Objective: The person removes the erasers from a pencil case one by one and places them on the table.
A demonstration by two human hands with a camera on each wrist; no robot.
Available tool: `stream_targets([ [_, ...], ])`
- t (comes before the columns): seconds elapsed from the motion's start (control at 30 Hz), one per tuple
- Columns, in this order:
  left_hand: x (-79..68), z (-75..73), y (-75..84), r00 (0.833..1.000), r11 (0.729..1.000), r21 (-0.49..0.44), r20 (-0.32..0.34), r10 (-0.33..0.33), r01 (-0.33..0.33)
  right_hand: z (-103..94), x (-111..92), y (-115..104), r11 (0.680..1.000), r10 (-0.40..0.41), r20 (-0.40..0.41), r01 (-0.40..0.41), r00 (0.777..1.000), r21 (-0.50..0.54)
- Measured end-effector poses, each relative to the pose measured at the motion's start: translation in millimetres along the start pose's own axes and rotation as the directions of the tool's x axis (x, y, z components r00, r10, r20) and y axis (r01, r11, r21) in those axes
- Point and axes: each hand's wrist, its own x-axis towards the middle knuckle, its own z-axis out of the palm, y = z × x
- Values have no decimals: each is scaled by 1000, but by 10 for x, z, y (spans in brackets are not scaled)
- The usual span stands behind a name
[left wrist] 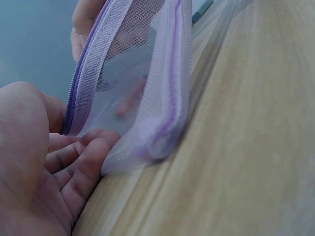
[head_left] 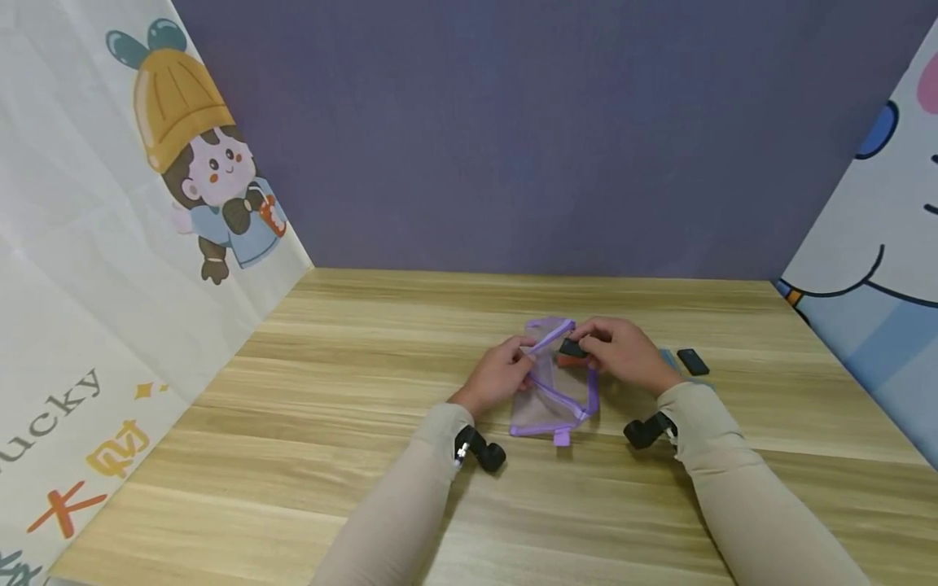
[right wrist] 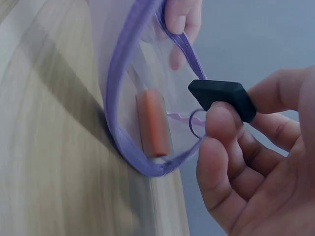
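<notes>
A see-through mesh zip pouch with purple edging (head_left: 545,429) lies on the table, its zipped mouth spread apart. My left hand (head_left: 501,373) pinches one edge of the mouth; in the left wrist view the fingers (left wrist: 86,169) lie against the mesh. My right hand (head_left: 623,352) pinches a small dark rectangular block (right wrist: 224,96) between thumb and fingers, right at the pouch's opening. An orange block (right wrist: 156,123) lies inside the pouch. A thin ring (right wrist: 197,123) and a purple strip show near the mouth in the right wrist view.
Right of my right hand, another dark rectangular block (head_left: 693,362) lies on the wood-grain table (head_left: 308,456). A blue-grey piece (head_left: 668,358) beside it is partly hidden by my right arm. A dark upright panel (head_left: 542,146) stands behind the table, with printed sheets on both sides.
</notes>
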Motion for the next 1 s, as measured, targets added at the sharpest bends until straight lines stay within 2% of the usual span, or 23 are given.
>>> stream_targets([
  [0.23,-2,-9,-14,1000,1000,3,4,-11,11,-85,-46,12,999,27,15,-27,1000,-20],
  [0.47,13,-12,-38,1000,1000,13,-6,6,-6,-138,-62,87,999,18,21,-17,1000,-38],
  [1.0,25,13,-39,1000,1000,12,-9,9,-9,-244,-154,194,998,54,31,-53,998,-33],
])
